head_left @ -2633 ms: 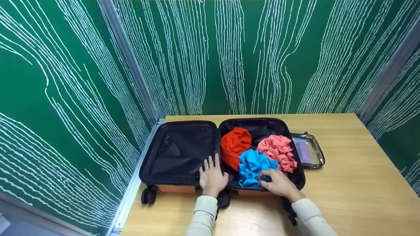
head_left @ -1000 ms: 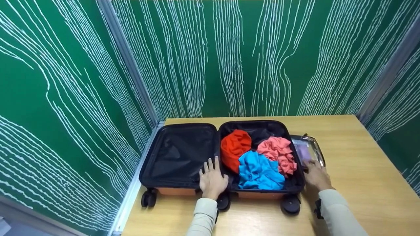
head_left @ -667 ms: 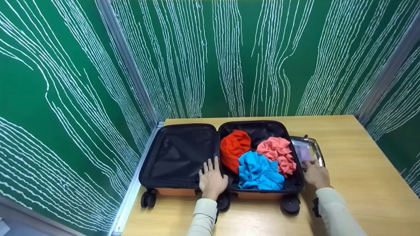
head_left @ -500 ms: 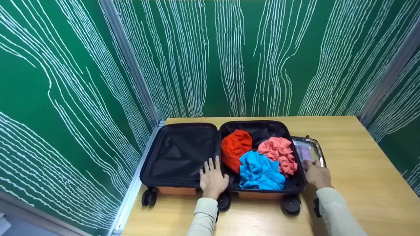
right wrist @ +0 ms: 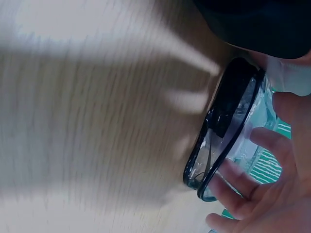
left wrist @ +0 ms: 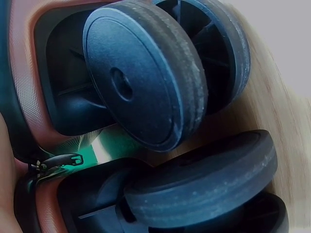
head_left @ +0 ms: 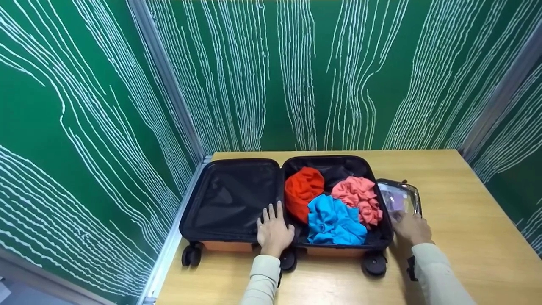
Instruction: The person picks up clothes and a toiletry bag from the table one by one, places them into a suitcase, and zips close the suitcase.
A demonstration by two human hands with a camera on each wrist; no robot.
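The left hand (head_left: 274,233) lies flat over the near inner corner of the suitcase (head_left: 282,182), beside the seam between its two halves. Its fingers are extended and slightly parted, and they have hold of nothing. The right hand (head_left: 410,227) is at the near end of a clear pouch (head_left: 410,195) with black trim. In the right wrist view its fingers are loosely bent and well parted, with the thumb apart; the fingertips lie against or just over the pouch, and firm contact cannot be confirmed. A purple item (head_left: 396,203) shows inside the pouch, which sits on the worktop (head_left: 461,220) just beside the suitcase's right side.

The suitcase lies fully open. The left half (head_left: 228,199) shows black lining. The right half carries three crumpled cloths: red cloth (head_left: 301,195) along the seam, blue cloth (head_left: 336,222) at the near side, and pink cloth (head_left: 360,199) toward the right wall. The blue touches both others.

Black wheels (head_left: 375,264) project from the near side. The left wrist view shows wheels close up, with the orange shell (left wrist: 30,92) and a zip pull (left wrist: 63,160). Green panels (head_left: 338,84) with white wavy lines stand behind the worktop and at both sides.
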